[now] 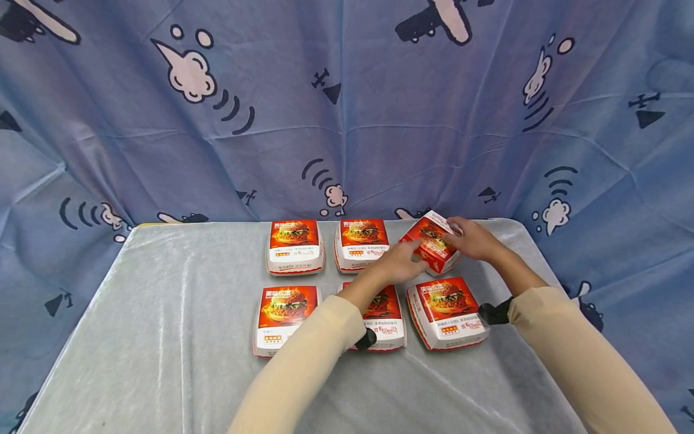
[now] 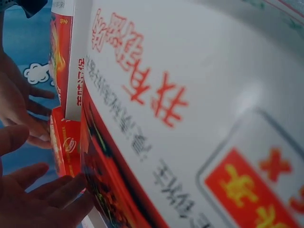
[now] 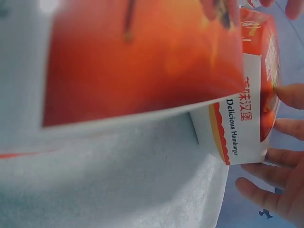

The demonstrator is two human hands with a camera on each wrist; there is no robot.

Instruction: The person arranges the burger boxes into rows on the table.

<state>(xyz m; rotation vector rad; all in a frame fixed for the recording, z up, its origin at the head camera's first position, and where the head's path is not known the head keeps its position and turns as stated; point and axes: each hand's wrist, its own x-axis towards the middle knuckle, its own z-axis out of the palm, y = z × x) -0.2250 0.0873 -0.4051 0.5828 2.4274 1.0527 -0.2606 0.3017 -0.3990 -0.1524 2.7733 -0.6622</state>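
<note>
A red and white hamburger box (image 1: pixel 428 234) sits turned askew at the back right of the table, between my two hands. My right hand (image 1: pixel 475 239) holds its right side, thumb on the printed lid and other fingers round the far edge. In the right wrist view these fingers meet the white side lettered "Delicious Hamburger" (image 3: pixel 232 133). My left hand (image 1: pixel 400 263) is at the box's near left corner, its fingers mostly straight and spread with the tips against the red side. The left wrist view shows that red side (image 2: pixel 66 147) beyond a nearer box.
Two like boxes stand in the back row, a left one (image 1: pixel 295 241) and a middle one (image 1: pixel 360 235). In front are three more: left (image 1: pixel 287 307), middle (image 1: pixel 387 328), partly under my left forearm, and right (image 1: pixel 447 301). A patterned blue curtain (image 1: pixel 271 150) hangs behind the grey-clothed table (image 1: pixel 162 313).
</note>
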